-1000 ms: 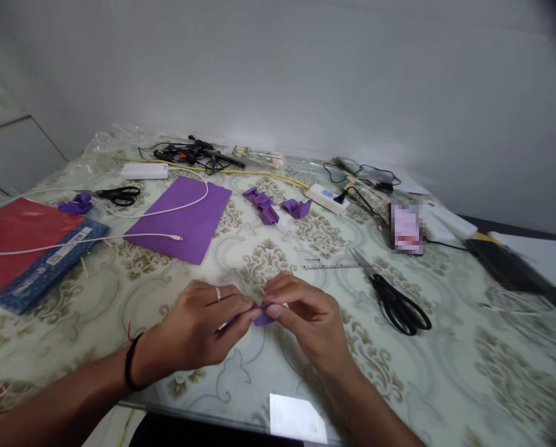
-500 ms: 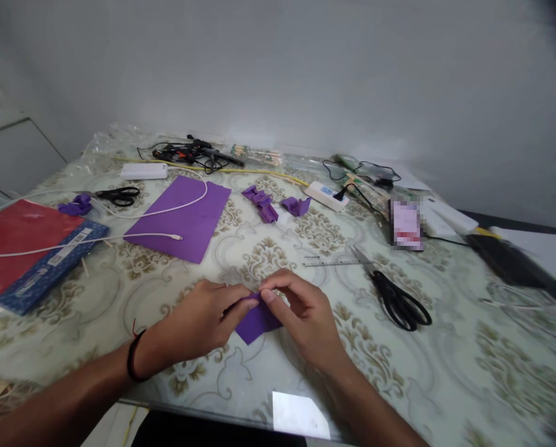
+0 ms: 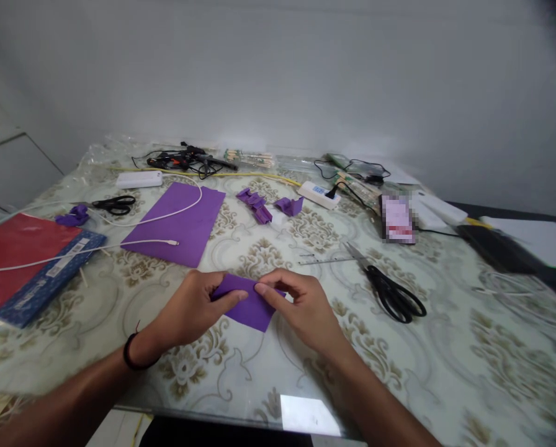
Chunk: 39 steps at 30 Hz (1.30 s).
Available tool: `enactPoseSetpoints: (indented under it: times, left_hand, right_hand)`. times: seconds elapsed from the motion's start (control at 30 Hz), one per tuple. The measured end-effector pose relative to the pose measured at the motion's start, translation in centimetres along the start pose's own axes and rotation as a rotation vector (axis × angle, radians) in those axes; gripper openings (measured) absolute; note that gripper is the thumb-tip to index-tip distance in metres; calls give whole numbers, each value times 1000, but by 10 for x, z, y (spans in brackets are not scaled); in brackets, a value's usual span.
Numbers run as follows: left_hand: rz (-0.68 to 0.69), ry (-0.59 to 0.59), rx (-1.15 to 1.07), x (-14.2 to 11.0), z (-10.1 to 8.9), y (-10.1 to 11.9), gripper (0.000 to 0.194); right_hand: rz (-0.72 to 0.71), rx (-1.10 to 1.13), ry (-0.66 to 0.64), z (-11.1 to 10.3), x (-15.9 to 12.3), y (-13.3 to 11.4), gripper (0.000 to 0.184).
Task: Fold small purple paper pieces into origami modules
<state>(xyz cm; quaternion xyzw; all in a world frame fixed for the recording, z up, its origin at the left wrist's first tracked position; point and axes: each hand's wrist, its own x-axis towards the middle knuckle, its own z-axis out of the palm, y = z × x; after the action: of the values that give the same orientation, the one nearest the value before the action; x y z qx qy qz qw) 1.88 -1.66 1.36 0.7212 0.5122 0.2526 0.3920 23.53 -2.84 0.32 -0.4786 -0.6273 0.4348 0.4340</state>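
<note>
Between my hands is a small piece of purple paper (image 3: 252,310), held up just over the patterned tabletop. My left hand (image 3: 192,310) grips its left side, thumb on the near face and fingers behind. At its upper right, my right hand (image 3: 301,304) pinches it between thumb and fingers. The fingers behind the paper are partly hidden. Beyond my hands lie a large purple sheet (image 3: 180,217), a folded purple strip (image 3: 255,206) and a smaller folded purple piece (image 3: 289,206). Black-handled scissors (image 3: 390,288) rest to the right, touching or close to a clear ruler (image 3: 322,261).
On the left are a red and blue paper packet (image 3: 31,267), a crumpled purple piece (image 3: 73,215), smaller scissors (image 3: 114,205) and a white cable (image 3: 147,243). Tangled black cables (image 3: 189,158), a white power strip (image 3: 319,194) and a phone (image 3: 398,218) stand farther back.
The small purple paper has been turned so more of its face shows. My left hand has shifted slightly left, its thumb now flat on the paper. The view has moved a little.
</note>
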Motion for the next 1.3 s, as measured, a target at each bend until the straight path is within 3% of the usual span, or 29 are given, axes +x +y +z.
enactPoseSetpoints:
  times: [0.1, 0.27, 0.4, 0.5, 0.63, 0.87, 1.3]
  left_hand:
    - [-13, -4, -13, 1, -2, 0, 46]
    - [-49, -205, -40, 5, -6, 0, 37]
    - [-27, -133, -108, 8, -8, -1, 33]
    - [-67, -168, -107, 7, -8, -2, 30]
    - [-100, -180, -118, 5, -5, -1, 26]
    - [-22, -145, -208, 2, -4, 5, 25]
    - [-90, -81, -409, 1, -8, -7, 31]
  right_hand:
    - [1, -15, -15, -1, 1, 2, 19]
    - [26, -27, -50, 1, 0, 4, 16]
    - [155, 14, -124, 2, 2, 5, 22]
    - [200, 30, -137, 2, 4, 6, 25]
    - [208, 44, -131, 5, 3, 5, 22]
    - [190, 81, -96, 9, 1, 4, 16]
    - [115, 71, -31, -12, 7, 0, 19]
